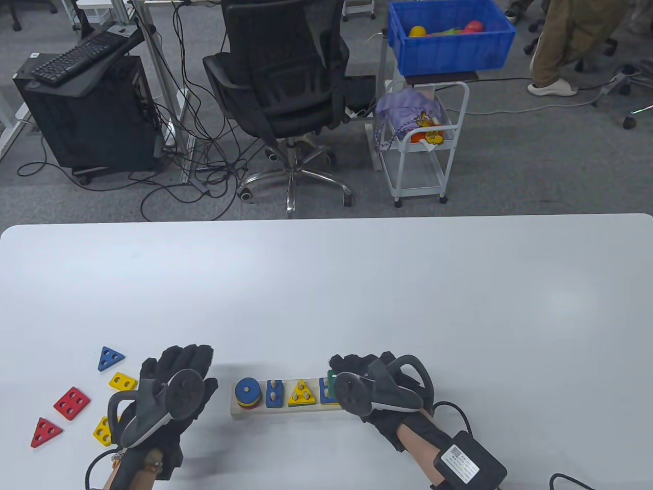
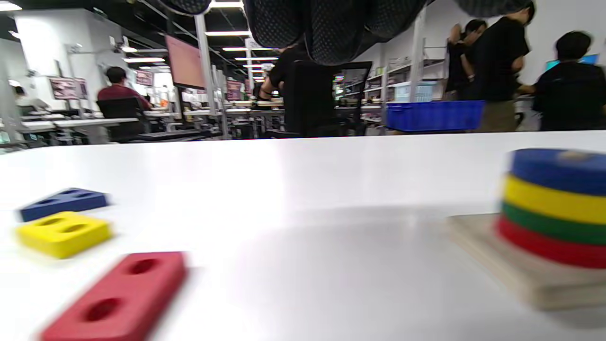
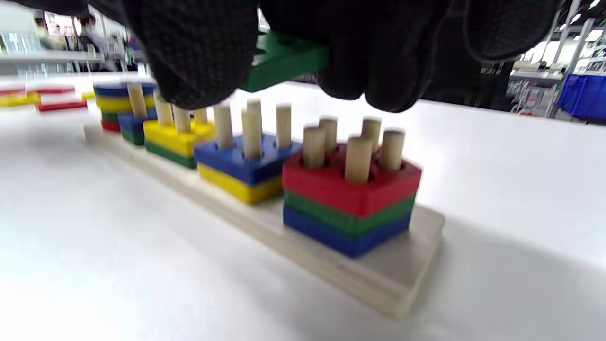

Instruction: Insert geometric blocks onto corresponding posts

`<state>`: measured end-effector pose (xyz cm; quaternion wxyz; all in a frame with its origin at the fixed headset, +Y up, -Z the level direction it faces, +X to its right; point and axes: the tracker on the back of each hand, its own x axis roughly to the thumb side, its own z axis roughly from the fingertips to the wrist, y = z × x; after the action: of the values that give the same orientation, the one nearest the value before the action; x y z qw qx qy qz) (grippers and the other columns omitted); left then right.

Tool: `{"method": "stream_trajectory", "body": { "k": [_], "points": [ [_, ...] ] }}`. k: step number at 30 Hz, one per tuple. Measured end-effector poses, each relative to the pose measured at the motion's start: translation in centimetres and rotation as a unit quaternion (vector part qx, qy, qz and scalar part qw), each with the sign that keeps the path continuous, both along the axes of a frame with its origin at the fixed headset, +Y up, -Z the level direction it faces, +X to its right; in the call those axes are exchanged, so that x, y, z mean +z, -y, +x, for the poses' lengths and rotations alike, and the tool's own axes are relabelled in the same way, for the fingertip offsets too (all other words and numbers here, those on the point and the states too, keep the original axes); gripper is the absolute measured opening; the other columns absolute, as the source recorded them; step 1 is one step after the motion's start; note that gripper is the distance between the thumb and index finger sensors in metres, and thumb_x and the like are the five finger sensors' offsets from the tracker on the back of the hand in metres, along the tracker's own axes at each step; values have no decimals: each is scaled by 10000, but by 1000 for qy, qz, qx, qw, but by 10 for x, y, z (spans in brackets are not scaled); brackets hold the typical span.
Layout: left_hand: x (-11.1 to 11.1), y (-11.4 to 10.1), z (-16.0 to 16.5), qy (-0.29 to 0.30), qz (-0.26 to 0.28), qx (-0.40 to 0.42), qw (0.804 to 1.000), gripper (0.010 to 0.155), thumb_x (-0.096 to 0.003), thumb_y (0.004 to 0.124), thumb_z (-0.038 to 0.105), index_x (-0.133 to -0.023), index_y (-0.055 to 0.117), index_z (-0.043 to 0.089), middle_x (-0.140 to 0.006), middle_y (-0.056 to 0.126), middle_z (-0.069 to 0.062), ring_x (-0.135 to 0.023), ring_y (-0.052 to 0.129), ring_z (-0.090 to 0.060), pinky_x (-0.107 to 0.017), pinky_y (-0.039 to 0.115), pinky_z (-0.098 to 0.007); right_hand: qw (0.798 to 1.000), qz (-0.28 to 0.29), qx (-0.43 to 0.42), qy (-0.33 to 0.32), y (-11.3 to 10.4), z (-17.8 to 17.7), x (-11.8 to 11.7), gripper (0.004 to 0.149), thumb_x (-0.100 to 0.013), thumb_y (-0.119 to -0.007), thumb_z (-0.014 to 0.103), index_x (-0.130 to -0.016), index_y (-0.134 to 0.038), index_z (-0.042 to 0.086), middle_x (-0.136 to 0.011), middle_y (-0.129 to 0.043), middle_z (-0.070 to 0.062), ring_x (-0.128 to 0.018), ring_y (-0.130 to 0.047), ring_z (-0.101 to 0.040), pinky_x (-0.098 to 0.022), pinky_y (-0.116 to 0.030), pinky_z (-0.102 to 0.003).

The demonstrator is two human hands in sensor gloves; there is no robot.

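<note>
a person's gloved right hand [image 1: 380,393] holds a green block [image 3: 284,59] in its grip, fingers closed around it, just above the wooden post board [image 1: 285,409] near the front edge of the white tabletop [image 1: 357,286]. seen from the right wrist, the green piece hangs tilted over the pegs, above the blue-topped stack [image 3: 246,163] with yellow beneath it and clear of the peg tips. at the board's near end in that view sits a stack of red, green and blue [image 3: 350,203] on four pegs. further along the row stand a yellow-over-green stack [image 3: 173,142] and, at the far end, the round stack [image 1: 247,394] topped in blue, with yellow, green and red rings below.

the left hand [image 1: 171,393] rests just left of the board, fingers spread flat and holding nothing, the grip wide. loose blocks lie to its left on the tabletop: a blue triangle [image 1: 110,358], a yellow two-hole block [image 1: 122,381], a red four-hole block [image 1: 72,402], a red triangle [image 1: 45,432] and another yellow block [image 1: 103,432] partly hidden under the wrist.

beyond the tabletop stand a black office chair [image 1: 283,76], a white cart [image 1: 421,138] and a blue bin [image 1: 449,35].
</note>
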<state>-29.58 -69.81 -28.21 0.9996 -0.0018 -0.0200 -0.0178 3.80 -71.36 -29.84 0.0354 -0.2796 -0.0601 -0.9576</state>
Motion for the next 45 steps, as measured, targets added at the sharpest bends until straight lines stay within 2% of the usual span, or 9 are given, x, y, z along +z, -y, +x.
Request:
{"method": "stream_trajectory", "body": {
  "k": [3,12,19,23,27,32,37,40,45],
  "points": [
    [-1,-3,-16,-30,7,18,999,637,-506,649,580,-1100,532,383,-1199,635,70,-1159,577,-251,-818,467,-612,1000,6,17,-6,7,-9,-4,719,-421,-820,427,-1036,-575,147,-1005,-748,-153,-855,-837,-392,-601,-647,-694],
    [-4,-1,-36,-58,-5,56,997,635,-507,645,587,-1100,534,388,-1200,639,77,-1157,588,-248,-814,481,-609,999,6,36,-2,15,-16,-6,738,-421,-815,451,-1046,-552,157,-1030,-710,-162,-886,-793,-417,-608,-633,-701],
    [-2,-4,-58,-104,-43,66,991,681,-469,762,588,-1092,566,396,-1201,645,82,-1083,725,-246,-777,589,-574,999,20,-25,36,-1,21,3,725,-439,-782,476,-1048,-547,159,-1039,-690,-174,-893,-778,-429,-606,-633,-700],
    [-3,-1,-63,-116,-89,26,989,677,-448,835,540,-1071,604,407,-1186,670,97,-1067,744,-236,-775,599,-562,995,10,-48,89,-7,62,11,709,-449,-776,474,-1048,-558,163,-1037,-696,-177,-890,-782,-433,-604,-632,-703],
    [-6,6,-61,-105,-136,-11,985,667,-444,874,478,-1057,616,429,-1186,669,128,-1100,706,-220,-795,567,-577,987,4,-72,142,-3,102,18,701,-452,-777,467,-1046,-565,163,-1037,-697,-180,-891,-779,-437,-606,-625,-708],
    [-9,18,-59,-102,-157,-23,982,641,-451,882,425,-1042,635,425,-1170,688,125,-1096,711,-208,-797,568,-569,974,26,-57,219,-3,151,24,688,-453,-782,461,-1041,-580,167,-1034,-706,-178,-889,-780,-441,-609,-618,-714],
    [-12,29,-52,-98,-215,-54,970,687,-436,915,414,-1052,610,442,-1183,668,152,-1130,672,-172,-813,540,-577,967,18,-89,237,-4,165,22,676,-454,-782,457,-1035,-598,164,-1021,-724,-179,-874,-795,-442,-603,-623,-714],
    [-13,36,-47,-107,-235,-112,959,741,-432,926,400,-1070,552,459,-1208,607,174,-1159,616,-135,-827,516,-573,968,17,-83,236,-4,164,23,669,-456,-780,457,-1032,-603,166,-1018,-730,-176,-871,-801,-439,-603,-623,-713],
    [-16,48,-47,-105,-217,-192,951,753,-410,942,387,-1052,557,468,-1179,633,183,-1124,654,-119,-825,534,-544,970,7,-83,228,-2,161,23,644,-459,-772,459,-1018,-630,173,-1000,-759,-165,-854,-824,-427,-597,-635,-708]
  ]
}}
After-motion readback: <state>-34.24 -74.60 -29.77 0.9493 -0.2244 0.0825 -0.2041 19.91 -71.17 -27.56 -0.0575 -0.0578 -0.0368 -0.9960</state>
